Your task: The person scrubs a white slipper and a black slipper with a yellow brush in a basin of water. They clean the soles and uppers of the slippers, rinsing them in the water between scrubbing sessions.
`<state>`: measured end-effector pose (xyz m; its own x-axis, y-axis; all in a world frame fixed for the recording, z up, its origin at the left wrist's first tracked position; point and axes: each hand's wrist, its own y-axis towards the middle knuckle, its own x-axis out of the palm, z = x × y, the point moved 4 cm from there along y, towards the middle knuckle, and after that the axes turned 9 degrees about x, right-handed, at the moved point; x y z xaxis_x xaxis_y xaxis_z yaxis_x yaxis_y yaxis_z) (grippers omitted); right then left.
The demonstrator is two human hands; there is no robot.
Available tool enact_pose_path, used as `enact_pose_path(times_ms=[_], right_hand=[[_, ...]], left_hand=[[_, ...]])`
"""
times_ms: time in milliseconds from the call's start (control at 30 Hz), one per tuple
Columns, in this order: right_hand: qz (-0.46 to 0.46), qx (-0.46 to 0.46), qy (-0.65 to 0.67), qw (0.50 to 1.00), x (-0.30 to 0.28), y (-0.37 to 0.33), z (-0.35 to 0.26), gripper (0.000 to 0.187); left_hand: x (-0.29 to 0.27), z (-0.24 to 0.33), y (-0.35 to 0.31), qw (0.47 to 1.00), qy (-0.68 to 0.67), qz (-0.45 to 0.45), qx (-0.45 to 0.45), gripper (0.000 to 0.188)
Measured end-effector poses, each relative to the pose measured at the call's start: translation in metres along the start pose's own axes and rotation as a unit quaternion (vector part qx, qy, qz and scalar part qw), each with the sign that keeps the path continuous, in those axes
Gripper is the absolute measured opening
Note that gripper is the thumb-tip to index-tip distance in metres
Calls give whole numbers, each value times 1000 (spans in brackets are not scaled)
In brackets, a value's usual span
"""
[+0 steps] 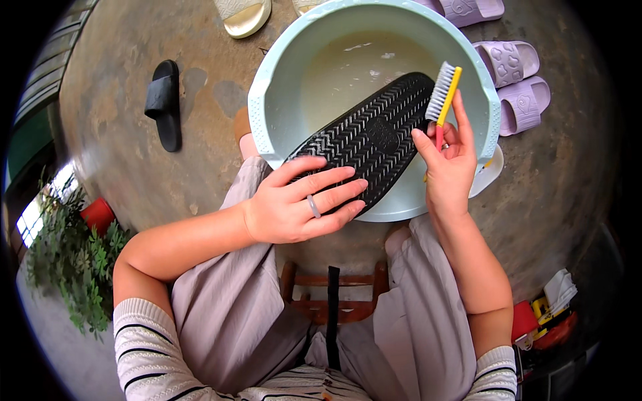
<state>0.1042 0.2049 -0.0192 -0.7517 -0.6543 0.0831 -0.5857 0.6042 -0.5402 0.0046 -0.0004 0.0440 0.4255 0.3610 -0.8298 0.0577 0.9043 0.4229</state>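
Note:
A black slide sandal (374, 140) lies tilted over the near part of a pale blue basin (262, 120), its zigzag-ribbed sole facing up. Across the sole's near end rests my left hand (301, 200), fingers spread flat on the tread, a ring on one finger. My right hand (451, 150), beside the sandal's far end, is closed round the red handle of a scrub brush (447, 93). The brush has a yellow back and white bristles turned toward the sandal. Shallow cloudy water (361, 57) stands in the basin. The sandal's upper side is hidden.
Another black slide (164, 103) stands on the concrete floor at the left. Lilac slides (521, 100) are right of the basin, cream ones (244, 17) beyond it. A white dish (489, 174) sits by the basin's right rim. Plants (77, 260) grow at the left; a wooden stool (334, 284) is below me.

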Motion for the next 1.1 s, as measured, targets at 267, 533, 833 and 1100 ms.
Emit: enact_pose_path(times_ms=[267, 533, 833, 1100], right_hand=[[-40, -112, 5, 993, 2, 16, -16, 79], [-34, -127, 10, 991, 0, 9, -28, 80], [-91, -61, 109, 988, -12, 23, -24, 78], [-10, 14, 76, 997, -13, 15, -20, 76]], left_hand=[[4, -32, 15, 944, -234, -59, -226, 74], [21, -62, 32, 860, -350, -60, -366, 89], [35, -72, 27, 676, -572, -46, -461, 84], [28, -59, 30, 750, -459, 53, -474, 75]])
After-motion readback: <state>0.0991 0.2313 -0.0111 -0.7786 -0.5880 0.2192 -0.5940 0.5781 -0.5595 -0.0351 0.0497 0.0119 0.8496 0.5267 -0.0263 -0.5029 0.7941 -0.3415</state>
